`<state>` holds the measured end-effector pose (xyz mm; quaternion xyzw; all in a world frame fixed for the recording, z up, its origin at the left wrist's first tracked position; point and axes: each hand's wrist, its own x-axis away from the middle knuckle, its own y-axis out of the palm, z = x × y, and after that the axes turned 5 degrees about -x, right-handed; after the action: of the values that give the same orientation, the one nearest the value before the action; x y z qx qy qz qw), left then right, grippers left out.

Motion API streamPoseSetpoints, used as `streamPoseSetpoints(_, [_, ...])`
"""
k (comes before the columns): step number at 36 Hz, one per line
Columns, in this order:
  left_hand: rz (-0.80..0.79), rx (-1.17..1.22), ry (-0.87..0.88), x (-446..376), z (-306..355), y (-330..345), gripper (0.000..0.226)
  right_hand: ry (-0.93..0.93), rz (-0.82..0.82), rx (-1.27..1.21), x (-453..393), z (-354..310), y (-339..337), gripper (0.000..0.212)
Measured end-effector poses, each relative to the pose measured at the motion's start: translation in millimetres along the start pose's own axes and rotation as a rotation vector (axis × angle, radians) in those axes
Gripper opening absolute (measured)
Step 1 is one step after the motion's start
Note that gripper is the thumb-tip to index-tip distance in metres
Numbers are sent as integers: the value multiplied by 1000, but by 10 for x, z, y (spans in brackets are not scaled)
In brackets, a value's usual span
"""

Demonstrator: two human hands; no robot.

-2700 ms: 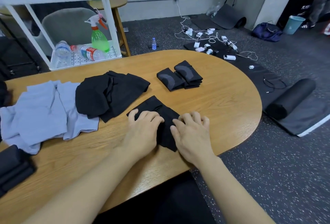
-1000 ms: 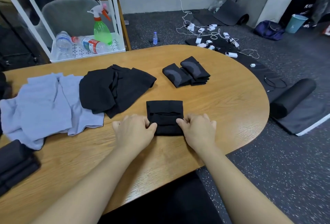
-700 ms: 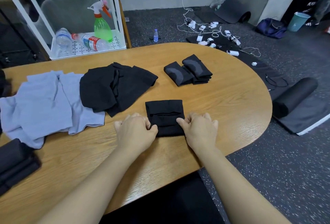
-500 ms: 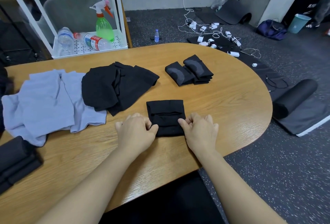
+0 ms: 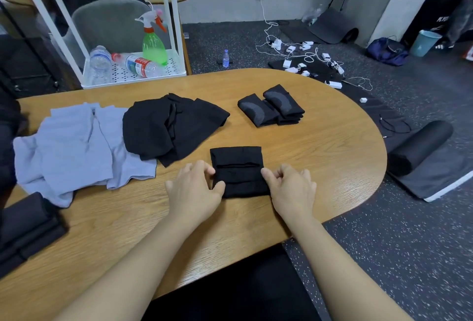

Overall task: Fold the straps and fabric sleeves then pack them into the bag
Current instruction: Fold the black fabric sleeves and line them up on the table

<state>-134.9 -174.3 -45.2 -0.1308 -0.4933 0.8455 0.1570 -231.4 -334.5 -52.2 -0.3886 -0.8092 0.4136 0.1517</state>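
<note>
- The folded black sleeve (image 5: pixel 238 171) lies flat near the front edge of the wooden counter (image 5: pixel 332 146), a squarish packet with a fold line running across its middle.
- The left hand (image 5: pixel 195 191) sits at the sleeve's left edge; its grip is closed on the fabric, thumb and curled fingers pinching that edge.
- The right hand (image 5: pixel 291 187) sits at the sleeve's right edge; its grip is likewise closed, thumb and curled fingers pinching the cloth there.
- Both forearms reach in from the bottom of the view, resting low over the counter.
- Two more folded sleeves (image 5: pixel 271 108), black with grey patches, lie side by side farther back on the counter, well apart from the hands.
- A loose heap of black fabric (image 5: pixel 169 126) lies to the left of the held sleeve, partly overlapping a pale lavender cloth (image 5: pixel 76 144).
- A dark folded stack (image 5: pixel 25 228) sits at the counter's left edge.
- Behind the counter stands a white rack (image 5: pixel 102 26); its shelf holds a green spray bottle (image 5: pixel 153 42) and two plastic water bottles (image 5: pixel 139 66), one upright and one lying down.
- On the floor to the right lie a rolled dark mat (image 5: pixel 419 149) and a tangle of white chargers and cables (image 5: pixel 307 62).
- No bag can be made out on the counter.
</note>
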Motion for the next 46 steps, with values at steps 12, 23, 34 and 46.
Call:
streamPoseSetpoints(12, [-57, 73, 527, 309, 187, -1, 74, -714, 24, 305, 288, 29, 76, 54])
streamPoseSetpoints(23, [-266, -412, 578, 187, -157, 153, 79, -686, -207, 488, 238, 288, 160, 65])
streamPoseSetpoints(34, [-273, -540, 637, -36, -143, -44, 54, -668, -164, 586, 161, 120, 15, 62])
streamPoseSetpoints(46, [-127, -459, 816, -82, -157, -262, 58, -907, -29, 633, 128, 46, -51, 13])
